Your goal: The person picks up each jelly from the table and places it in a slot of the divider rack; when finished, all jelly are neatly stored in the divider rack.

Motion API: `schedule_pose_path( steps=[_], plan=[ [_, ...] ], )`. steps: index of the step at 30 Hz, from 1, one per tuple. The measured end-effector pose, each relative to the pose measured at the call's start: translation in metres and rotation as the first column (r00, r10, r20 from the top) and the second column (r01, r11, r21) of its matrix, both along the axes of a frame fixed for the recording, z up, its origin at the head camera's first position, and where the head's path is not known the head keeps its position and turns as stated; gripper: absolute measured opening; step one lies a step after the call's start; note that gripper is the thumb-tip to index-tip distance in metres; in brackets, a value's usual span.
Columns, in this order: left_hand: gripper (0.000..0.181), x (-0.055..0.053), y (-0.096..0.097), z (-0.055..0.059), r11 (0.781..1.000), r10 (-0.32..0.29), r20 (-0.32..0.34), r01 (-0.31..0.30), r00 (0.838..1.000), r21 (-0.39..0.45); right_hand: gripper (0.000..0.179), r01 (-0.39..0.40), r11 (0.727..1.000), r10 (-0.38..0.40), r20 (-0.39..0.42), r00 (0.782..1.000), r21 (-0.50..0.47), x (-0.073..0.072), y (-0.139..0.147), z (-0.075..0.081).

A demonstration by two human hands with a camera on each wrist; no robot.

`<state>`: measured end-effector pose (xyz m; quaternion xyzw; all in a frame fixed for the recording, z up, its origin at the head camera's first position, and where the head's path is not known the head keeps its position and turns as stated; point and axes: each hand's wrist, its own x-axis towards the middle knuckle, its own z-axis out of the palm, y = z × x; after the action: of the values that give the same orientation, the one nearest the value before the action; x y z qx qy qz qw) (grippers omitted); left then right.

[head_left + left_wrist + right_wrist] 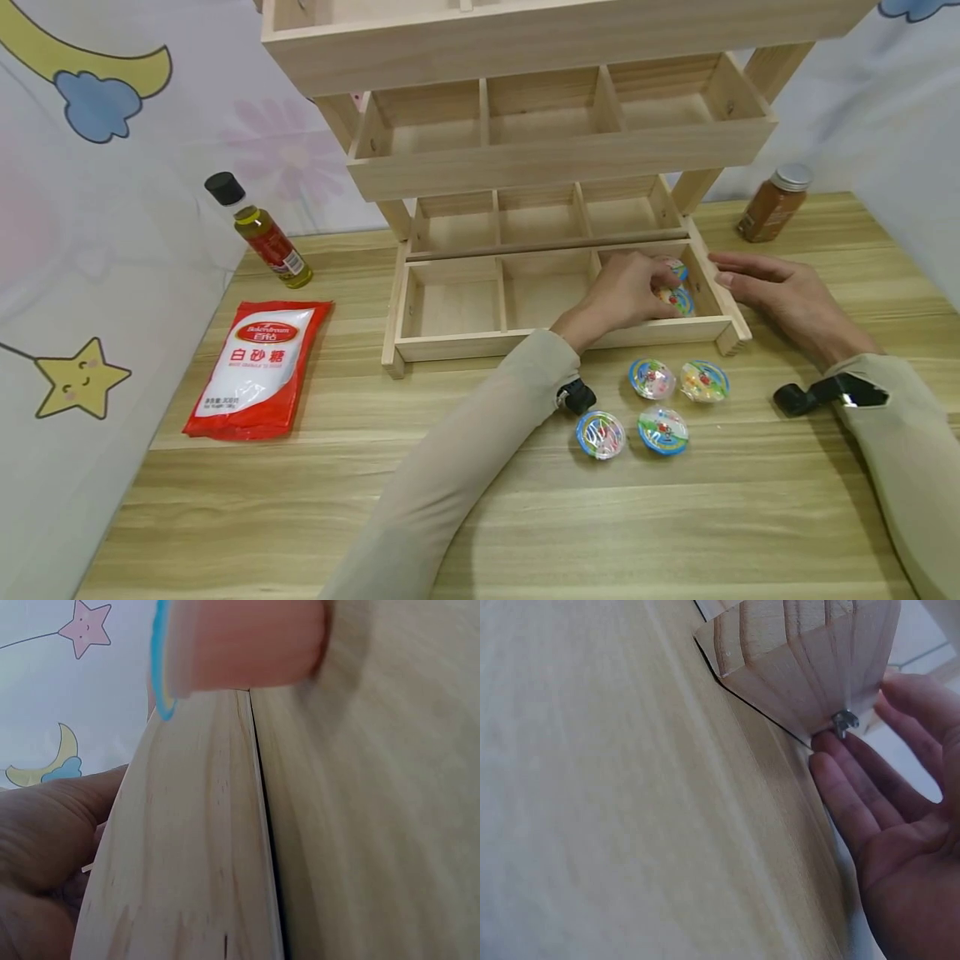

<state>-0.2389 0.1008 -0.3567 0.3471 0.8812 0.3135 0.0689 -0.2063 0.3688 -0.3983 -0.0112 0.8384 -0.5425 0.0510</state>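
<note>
My left hand (622,292) reaches over the front wall into the right compartment of the bottom tray (450,343) of a wooden rack. Its thumb and fingers are bent around a small jelly cup (678,302) with a printed film lid; a second jelly cup (674,267) lies just behind. In the left wrist view, the front wall hides most of this hand (45,847). My right hand (787,304) touches the rack's right side with extended fingers. The right wrist view has that hand (907,847) against the wooden end piece (802,667), by a metal wing nut.
Several jelly cups (663,430) lie on the table before the tray. A red-and-white sugar bag (258,371) and an oil bottle (272,242) are at the left. A brown jar (776,202) stands behind my right hand. Upper divided trays (562,162) overhang the bottom one.
</note>
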Motion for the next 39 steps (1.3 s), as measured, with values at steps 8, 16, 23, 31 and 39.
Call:
schedule_pose_path(
  steps=[8,16,23,31,39],
  plan=[
    [0.038,0.001,0.001,0.000,0.999,-0.007,-0.042,0.005,0.999,-0.041,0.052,0.001,1.000,-0.001,-0.016,1.000,0.004,-0.001,0.000,0.001],
    [0.039,0.002,0.003,-0.004,0.997,-0.030,-0.081,0.024,0.996,-0.073,0.052,-0.006,1.000,0.006,-0.013,1.000,0.003,-0.001,0.000,0.001],
    [0.042,0.006,-0.004,0.000,0.998,-0.044,-0.019,0.043,0.999,-0.038,0.052,-0.001,1.000,0.002,-0.006,1.000,0.011,-0.001,-0.001,0.001],
    [0.045,0.010,-0.018,0.009,0.998,-0.023,0.063,0.019,0.998,0.067,0.052,0.004,1.000,-0.004,-0.007,1.000,0.019,0.000,0.000,0.000],
    [0.033,0.026,-0.047,0.026,0.980,-0.061,0.151,0.030,0.987,0.196,0.053,-0.001,1.000,0.001,-0.005,1.000,0.030,0.001,-0.001,0.002]
  ],
)
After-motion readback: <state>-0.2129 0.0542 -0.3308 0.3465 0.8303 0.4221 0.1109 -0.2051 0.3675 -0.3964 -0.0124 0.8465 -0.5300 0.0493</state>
